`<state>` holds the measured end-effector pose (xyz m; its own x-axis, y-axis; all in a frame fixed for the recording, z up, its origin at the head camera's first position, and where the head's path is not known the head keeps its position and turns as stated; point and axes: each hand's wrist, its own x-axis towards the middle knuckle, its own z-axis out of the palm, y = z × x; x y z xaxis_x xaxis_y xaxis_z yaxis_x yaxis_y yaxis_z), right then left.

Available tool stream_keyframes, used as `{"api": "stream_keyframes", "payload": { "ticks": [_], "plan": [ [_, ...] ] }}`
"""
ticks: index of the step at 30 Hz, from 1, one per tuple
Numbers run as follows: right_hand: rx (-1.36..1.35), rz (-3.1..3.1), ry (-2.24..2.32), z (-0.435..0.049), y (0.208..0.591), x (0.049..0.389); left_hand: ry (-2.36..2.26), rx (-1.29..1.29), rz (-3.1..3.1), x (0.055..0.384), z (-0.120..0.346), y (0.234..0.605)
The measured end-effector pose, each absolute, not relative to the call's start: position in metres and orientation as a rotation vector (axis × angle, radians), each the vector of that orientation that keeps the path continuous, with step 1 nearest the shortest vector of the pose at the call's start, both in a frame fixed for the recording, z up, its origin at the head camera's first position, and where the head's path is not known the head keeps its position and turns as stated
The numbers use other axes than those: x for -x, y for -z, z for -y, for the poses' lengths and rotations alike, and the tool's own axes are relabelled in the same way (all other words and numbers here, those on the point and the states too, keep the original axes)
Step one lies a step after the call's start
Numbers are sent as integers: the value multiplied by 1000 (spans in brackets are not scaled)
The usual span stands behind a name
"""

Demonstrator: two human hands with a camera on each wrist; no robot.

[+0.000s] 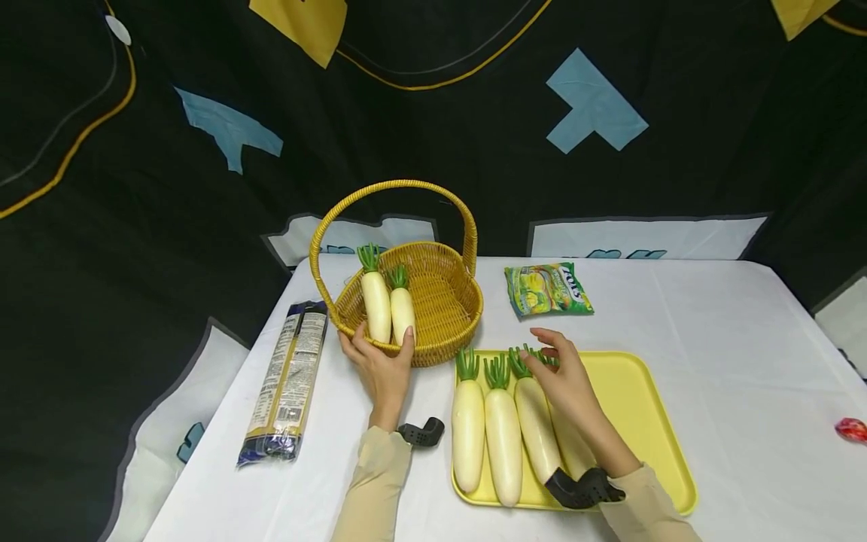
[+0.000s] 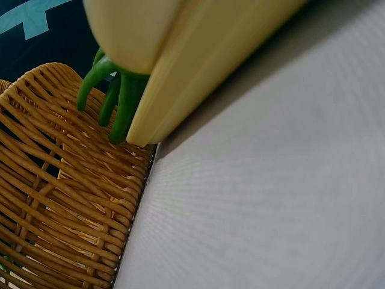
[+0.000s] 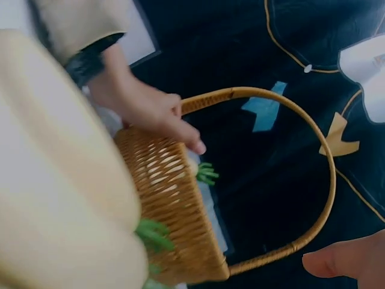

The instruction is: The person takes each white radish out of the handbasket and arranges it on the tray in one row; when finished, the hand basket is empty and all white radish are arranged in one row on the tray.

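Note:
A wicker basket with a tall arched handle holds two white radishes with green tops. My left hand grips its front rim, thumb over the edge beside the radishes. Several more white radishes lie side by side on a yellow tray. Over the tops of the right-hand ones is my right hand, its fingers spread and loosely bent, pinching nothing that I can see. The rightmost radish is partly hidden beneath this hand. In the right wrist view, the thumb stands apart from the basket handle.
Left of the basket lies a long plastic packet. A green candy bag lies behind the tray. One small red wrapped item is at the far right of the white tablecloth. Dark cloth hangs behind.

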<state>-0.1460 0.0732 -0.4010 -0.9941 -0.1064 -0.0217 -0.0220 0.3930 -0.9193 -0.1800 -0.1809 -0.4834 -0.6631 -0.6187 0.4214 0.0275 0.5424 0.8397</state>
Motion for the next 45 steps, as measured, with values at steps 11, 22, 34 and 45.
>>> {"api": "stream_keyframes", "payload": {
  "ticks": [11, 22, 34, 45],
  "plan": [
    [247, -2390, 1702, -27, 373, 184, 1140, -451, 2037, 180, 182, 483],
    [306, -2357, 1668, 31, 369, 226, 1128, -444, 2023, 183, 183, 483],
    [69, -2069, 1731, 67, 382, 257, 1100, -455, 2021, 181, 181, 486],
    [-11, -1890, 1768, 82, 395, 268, 1076, -461, 2040, 182, 181, 487]
  ]
}}
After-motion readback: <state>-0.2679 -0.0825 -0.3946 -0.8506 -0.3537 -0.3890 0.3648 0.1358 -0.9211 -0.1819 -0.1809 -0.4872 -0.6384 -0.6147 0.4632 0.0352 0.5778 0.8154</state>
